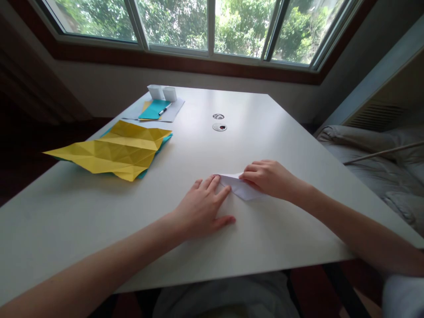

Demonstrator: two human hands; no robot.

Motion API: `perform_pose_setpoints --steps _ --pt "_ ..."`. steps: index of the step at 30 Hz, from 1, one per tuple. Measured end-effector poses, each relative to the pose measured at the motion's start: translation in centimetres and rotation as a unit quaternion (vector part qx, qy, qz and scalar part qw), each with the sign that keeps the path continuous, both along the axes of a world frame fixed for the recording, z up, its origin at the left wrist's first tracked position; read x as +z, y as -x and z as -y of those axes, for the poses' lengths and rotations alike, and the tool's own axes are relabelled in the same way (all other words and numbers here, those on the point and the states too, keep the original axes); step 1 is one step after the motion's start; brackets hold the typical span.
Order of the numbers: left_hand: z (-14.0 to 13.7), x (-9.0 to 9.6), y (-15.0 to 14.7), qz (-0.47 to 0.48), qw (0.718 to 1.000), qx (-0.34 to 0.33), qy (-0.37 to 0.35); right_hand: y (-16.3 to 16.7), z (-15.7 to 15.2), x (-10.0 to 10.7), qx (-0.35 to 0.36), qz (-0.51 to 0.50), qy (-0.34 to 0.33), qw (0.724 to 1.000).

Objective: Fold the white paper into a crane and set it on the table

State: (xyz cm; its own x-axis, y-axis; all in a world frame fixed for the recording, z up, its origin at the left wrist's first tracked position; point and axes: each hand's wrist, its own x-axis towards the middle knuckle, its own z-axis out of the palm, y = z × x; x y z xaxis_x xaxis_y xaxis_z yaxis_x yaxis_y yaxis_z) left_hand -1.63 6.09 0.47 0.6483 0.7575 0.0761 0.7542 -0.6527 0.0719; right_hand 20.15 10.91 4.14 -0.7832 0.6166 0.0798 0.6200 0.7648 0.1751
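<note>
A small folded sheet of white paper (245, 190) lies on the white table (185, 154) between my hands. My left hand (207, 205) rests flat with its fingers spread, the fingertips touching the paper's left corner. My right hand (266, 176) pinches the upper right part of the paper between thumb and curled fingers. That hand covers the paper's right end. A flap along the upper edge stands slightly raised.
Creased yellow paper (115, 150) lies over a blue-green sheet (164, 142) at the left. Farther back are a turquoise sheet (155, 109), a pen (164, 109) and two small white blocks (170, 94). Round metal fittings (219, 127) sit in the tabletop.
</note>
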Motion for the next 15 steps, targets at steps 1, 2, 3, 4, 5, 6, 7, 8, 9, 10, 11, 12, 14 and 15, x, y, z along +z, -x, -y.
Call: perform_pose_setpoints --steps 1,2,3,4,5,6,7,8,9,10,11,12,14,15 --pt "-0.1 0.0 0.0 -0.001 1.0 -0.002 -0.002 0.0 0.0 0.0 -0.005 -0.003 -0.004 1.0" --pt "-0.1 0.1 0.0 -0.002 1.0 -0.005 -0.005 0.0 -0.1 -0.1 -0.013 -0.006 -0.009 1.0" --pt "-0.2 0.1 0.1 -0.004 1.0 -0.008 -0.007 0.1 -0.1 -0.1 -0.022 -0.009 -0.014 1.0" --pt "-0.4 0.2 0.1 -0.006 1.0 -0.012 -0.009 0.2 -0.2 0.0 -0.032 -0.011 -0.019 0.999" --pt "-0.5 0.2 0.1 -0.008 1.0 -0.018 -0.009 0.3 -0.3 0.0 -0.04 -0.012 -0.023 0.999" --pt "-0.6 0.3 0.1 -0.009 1.0 -0.024 -0.007 0.4 -0.4 0.1 -0.047 -0.01 -0.026 0.999" --pt "-0.7 0.3 0.1 -0.01 0.999 -0.03 -0.003 0.6 -0.6 0.2 -0.052 -0.007 -0.026 0.998" --pt "-0.9 0.3 0.1 -0.01 0.999 -0.036 0.001 0.8 -0.7 0.3 -0.056 -0.003 -0.025 0.998" --pt "-1.0 0.4 0.0 -0.009 0.999 -0.04 0.007 1.1 -0.8 0.4 -0.058 0.003 -0.021 0.998" --pt "-1.1 0.4 0.0 -0.009 0.999 -0.043 0.011 1.3 -0.9 0.4 -0.061 0.012 -0.017 0.998" --pt "-1.2 0.4 0.0 -0.008 0.999 -0.044 0.015 1.7 -1.0 0.5 -0.066 0.022 -0.013 0.997" --pt "-1.3 0.4 0.0 -0.008 0.999 -0.045 0.018 2.0 -1.1 0.6 -0.073 0.034 -0.01 0.997" --pt "-1.4 0.4 0.0 -0.006 0.999 -0.046 0.021 2.8 -1.2 0.6 -0.088 0.059 -0.012 0.994" --pt "-1.4 0.4 0.1 -0.004 0.999 -0.045 0.022 3.3 -1.3 0.6 -0.093 0.068 -0.016 0.993"
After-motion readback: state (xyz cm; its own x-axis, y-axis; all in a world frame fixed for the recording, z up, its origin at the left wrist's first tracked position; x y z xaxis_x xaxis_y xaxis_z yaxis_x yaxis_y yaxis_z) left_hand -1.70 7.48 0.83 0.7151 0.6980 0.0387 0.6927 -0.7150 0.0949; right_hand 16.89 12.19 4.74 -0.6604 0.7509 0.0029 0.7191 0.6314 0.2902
